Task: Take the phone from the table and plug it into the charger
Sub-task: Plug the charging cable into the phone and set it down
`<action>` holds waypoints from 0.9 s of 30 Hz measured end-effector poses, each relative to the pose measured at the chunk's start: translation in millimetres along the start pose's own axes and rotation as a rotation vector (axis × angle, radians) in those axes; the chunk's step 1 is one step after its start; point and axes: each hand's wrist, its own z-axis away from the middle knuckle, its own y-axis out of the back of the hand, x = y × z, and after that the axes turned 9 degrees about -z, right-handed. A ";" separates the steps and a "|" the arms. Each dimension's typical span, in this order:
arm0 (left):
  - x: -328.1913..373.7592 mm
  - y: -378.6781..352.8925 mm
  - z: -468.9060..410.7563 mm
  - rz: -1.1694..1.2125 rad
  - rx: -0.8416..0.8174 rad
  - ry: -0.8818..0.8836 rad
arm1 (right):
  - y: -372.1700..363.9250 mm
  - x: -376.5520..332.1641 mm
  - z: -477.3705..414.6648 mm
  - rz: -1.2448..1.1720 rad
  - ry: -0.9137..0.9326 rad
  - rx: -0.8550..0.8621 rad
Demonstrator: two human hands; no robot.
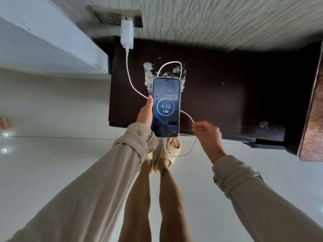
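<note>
My left hand (145, 112) grips the phone (166, 107) by its left edge, screen up, above the front of the dark table (227, 95). The screen is lit and shows a charging ring reading 4.12. A white cable (130, 79) is plugged into the phone's bottom end, loops across the table and runs up to the white charger (127, 34) in the wall socket (111, 17). My right hand (207, 135) hovers to the right of the phone, fingers loosely curled with the tips at the cable; a firm grip cannot be told.
The dark table has white scuffed patches (148, 72) behind the phone. A brown piece of furniture (312, 119) stands at the right edge. A white ledge (43, 41) runs along the left. My feet in beige slippers (167, 154) stand on the glossy tiled floor.
</note>
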 end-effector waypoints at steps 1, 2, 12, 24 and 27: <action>-1.9 -1.0 -11.5 0.025 0.002 0.006 | -0.8 2.5 -4.6 0.001 -0.004 -0.003; -1.0 -1.8 -14.8 0.031 -0.009 0.017 | -1.3 4.5 -9.0 -0.002 -0.012 -0.010; -5.5 -2.2 -61.5 -0.002 0.032 0.027 | -4.6 15.7 -33.1 -0.032 -0.054 -0.037; -2.0 -2.8 -84.1 -0.193 0.268 -0.010 | -17.8 19.3 -30.7 -0.023 -0.061 -0.091; -4.2 -9.2 -82.0 -0.225 0.305 -0.062 | -16.9 17.3 -32.9 -0.018 -0.068 -0.110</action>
